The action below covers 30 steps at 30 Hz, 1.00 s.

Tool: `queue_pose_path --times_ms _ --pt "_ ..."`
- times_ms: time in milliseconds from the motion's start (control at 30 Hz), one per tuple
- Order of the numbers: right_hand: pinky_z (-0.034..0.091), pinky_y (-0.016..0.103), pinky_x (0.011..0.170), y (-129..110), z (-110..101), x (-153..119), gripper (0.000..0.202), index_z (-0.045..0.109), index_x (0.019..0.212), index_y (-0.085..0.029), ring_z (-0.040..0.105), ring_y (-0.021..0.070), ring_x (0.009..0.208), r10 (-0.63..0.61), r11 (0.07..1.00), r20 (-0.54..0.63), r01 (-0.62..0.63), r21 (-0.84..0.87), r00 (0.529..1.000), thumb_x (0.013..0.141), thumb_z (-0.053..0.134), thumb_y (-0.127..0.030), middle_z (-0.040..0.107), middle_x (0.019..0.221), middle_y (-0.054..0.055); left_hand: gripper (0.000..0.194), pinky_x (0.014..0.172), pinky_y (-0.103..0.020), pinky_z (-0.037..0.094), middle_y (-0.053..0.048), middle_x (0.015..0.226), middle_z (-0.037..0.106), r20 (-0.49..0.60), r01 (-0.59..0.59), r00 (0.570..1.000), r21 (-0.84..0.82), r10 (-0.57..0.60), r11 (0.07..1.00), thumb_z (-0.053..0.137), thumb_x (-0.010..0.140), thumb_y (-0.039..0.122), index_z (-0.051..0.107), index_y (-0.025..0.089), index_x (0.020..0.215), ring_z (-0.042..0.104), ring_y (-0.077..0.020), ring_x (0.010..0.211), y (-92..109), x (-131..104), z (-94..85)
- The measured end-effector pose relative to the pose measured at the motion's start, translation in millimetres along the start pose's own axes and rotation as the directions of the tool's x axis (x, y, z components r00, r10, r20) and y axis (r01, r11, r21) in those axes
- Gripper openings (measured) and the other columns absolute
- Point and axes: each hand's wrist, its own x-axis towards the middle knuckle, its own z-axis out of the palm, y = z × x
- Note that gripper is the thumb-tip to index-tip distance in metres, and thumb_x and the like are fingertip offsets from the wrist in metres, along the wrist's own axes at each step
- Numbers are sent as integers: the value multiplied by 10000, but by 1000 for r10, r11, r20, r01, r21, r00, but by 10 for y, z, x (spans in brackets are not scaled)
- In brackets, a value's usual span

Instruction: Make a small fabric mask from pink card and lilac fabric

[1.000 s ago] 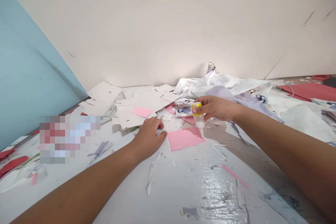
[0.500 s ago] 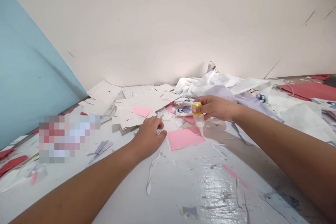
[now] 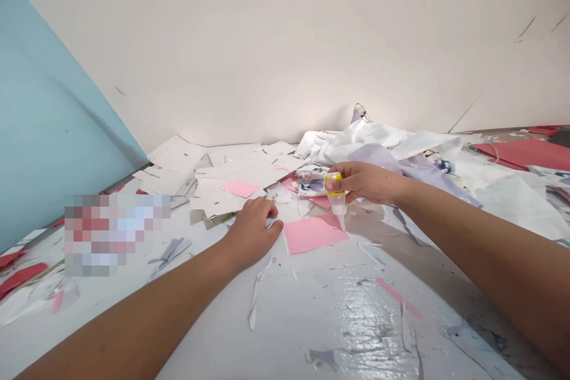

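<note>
A small clear glue bottle (image 3: 337, 193) with a yellow label is gripped between the thumb and fingers of my right hand (image 3: 363, 183). Its nozzle points down at the right edge of a pink paper rectangle (image 3: 314, 234), which has tiny drops along its edges. Left of that paper, my left hand (image 3: 257, 227) rests on the table with its fingers bent and the thumb apart; no object shows in it. Its thumb tip is close to the paper's left edge, and I cannot tell whether they touch. A smaller pink piece (image 3: 241, 188) lies on white card sheets (image 3: 267, 171) beyond this hand.
White and lilac cloth (image 3: 378, 142) is heaped at the back right. Red sheets (image 3: 529, 153) lie at the far right. Scraps, including a pink strip (image 3: 398, 297), litter the white table (image 3: 214, 326). A pale board (image 3: 289, 47) stands behind; a pixelated patch covers something at left.
</note>
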Motion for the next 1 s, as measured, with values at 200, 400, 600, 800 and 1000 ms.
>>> queue_pose_path --times_ms 200,400,600,800,1000 --pt "430 212 513 7 2 3 241 553 704 -202 490 106 597 -2 1000 -8 3 6 1000 612 689 -379 503 651 -19 78 661 -310 389 -20 835 514 8 1 1000 -4 -1 1000 427 719 289 450 218 740 451 -199 863 2 4 -9" --pt "441 221 535 4 8 -19 230 557 697 -208 496 114 612 4 1000 -16 -4 -1 1000 580 715 -328 511 668 -16 82 680 -325 391 -30 844 507 23 14 1000 -8 -13 1000 426 715 286 450 212 741 450 -208 872 18 -1 -16" --pt "430 217 517 12 7 -15 225 556 690 -210 488 110 595 7 1000 -20 -7 -12 1000 596 698 -358 506 656 -18 83 683 -333 389 -36 848 509 26 24 999 -3 -24 1000 425 711 285 449 212 741 454 -216 875 26 5 -14" --pt "430 217 519 2 6 -11 235 553 688 -211 488 108 594 1 1000 -18 -2 -22 1000 601 692 -379 505 659 -19 88 678 -326 389 -35 851 516 14 13 1000 1 -13 1000 429 710 287 458 213 748 457 -212 877 6 6 -2" --pt "428 215 519 29 -13 4 251 546 671 -214 474 102 576 3 1000 -39 -5 -29 999 594 695 -400 485 640 -24 80 677 -317 390 -29 844 519 10 12 1000 -2 -12 1000 432 709 279 463 213 742 455 -204 873 11 1 -6"
